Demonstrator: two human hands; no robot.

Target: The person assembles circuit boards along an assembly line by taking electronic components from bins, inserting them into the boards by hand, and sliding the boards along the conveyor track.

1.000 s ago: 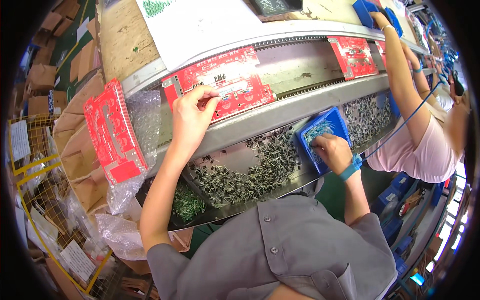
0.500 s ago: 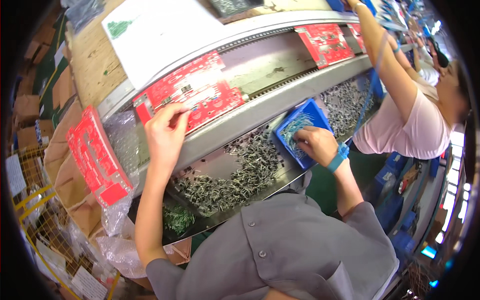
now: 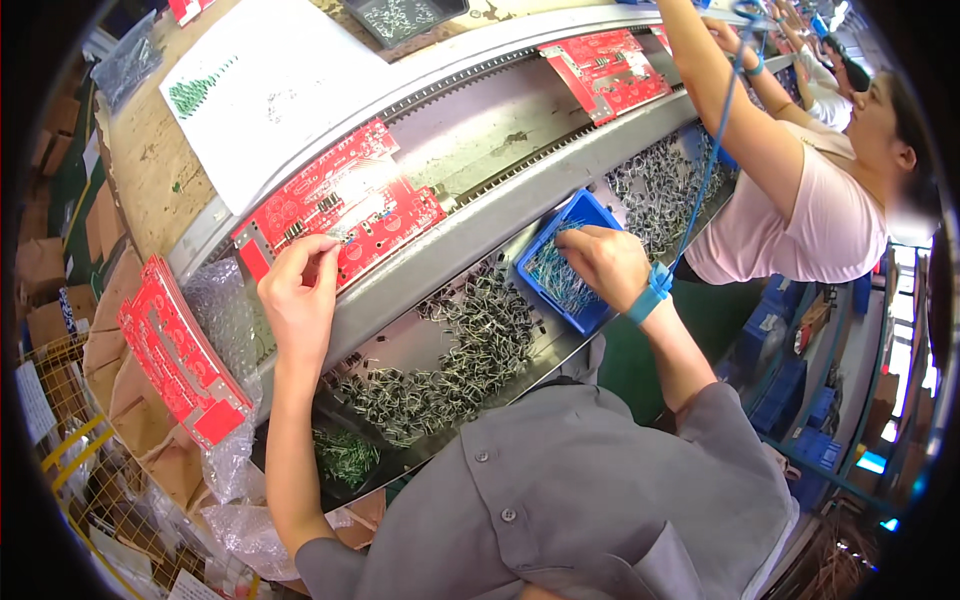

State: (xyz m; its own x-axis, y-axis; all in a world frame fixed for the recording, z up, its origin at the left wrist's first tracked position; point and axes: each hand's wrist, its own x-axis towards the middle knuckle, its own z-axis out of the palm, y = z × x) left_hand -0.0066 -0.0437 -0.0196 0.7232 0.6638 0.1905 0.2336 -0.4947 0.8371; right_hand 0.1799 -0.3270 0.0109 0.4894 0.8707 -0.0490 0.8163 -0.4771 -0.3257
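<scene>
A red circuit board (image 3: pixel 385 215) with small parts on it lies on the conveyor rail in front of me. My left hand (image 3: pixel 300 300) is over its near edge, thumb and forefinger pinched together; anything between them is too small to name. Over a blue bin (image 3: pixel 592 318) on the right is my right hand (image 3: pixel 610 265), its fingers bunched near the bin's far side. Thin leaded components (image 3: pixel 560 280) in pale blue fill that bin. Whatever the right fingertips grip is hidden. A blue band (image 3: pixel 655 290) circles my right wrist.
Black leaded components (image 3: pixel 450 370) are heaped on the near tray, with green ones (image 3: pixel 345 455) at its left end. Stacked red boards (image 3: pixel 185 350) lean in bubble wrap at left. Another board (image 3: pixel 605 72) sits farther along the rail. A co-worker's arm (image 3: pixel 740 120) reaches across at right.
The whole view has shifted, so boards and bins appear farther left. My right hand has risen toward the bin's far side. My left hand stays pinched over the board.
</scene>
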